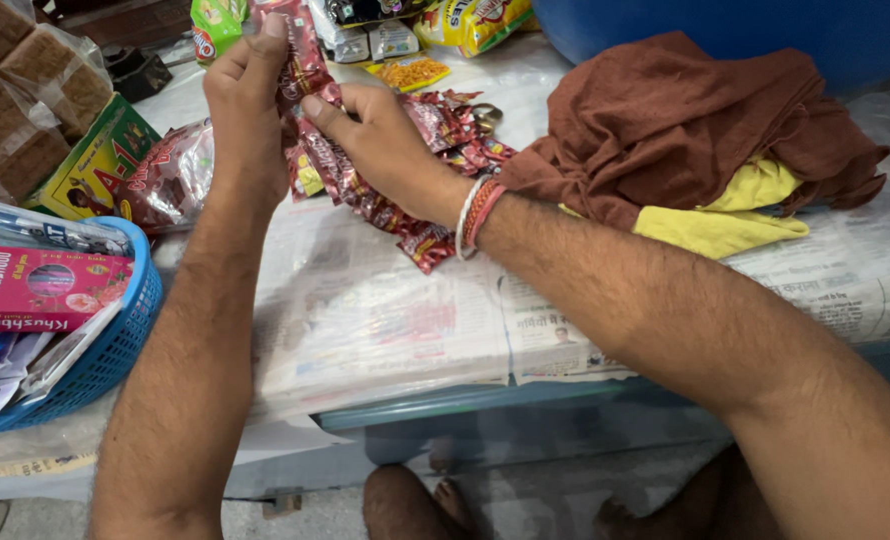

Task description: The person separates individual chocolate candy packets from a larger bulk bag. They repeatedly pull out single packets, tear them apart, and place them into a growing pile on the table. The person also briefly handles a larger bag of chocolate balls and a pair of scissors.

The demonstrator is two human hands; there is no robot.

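My left hand (247,105) and my right hand (380,140) both grip a long strip of small dark red sachets (310,75). The left hand pinches the strip near its top end. The right hand holds it lower down, thumb across the strip. The rest of the strip trails to the right in a loose heap (445,130) and hangs down past my right wrist, which wears red and white bangles (475,215). All of this lies over a counter covered in newspaper (385,320).
A blue plastic basket (115,345) with a pink box and papers stands at the left. Wrapped brown loaves (35,95), a green box (100,160) and snack packets line the back. A brown cloth (665,120) over a yellow one (725,215) lies at the right.
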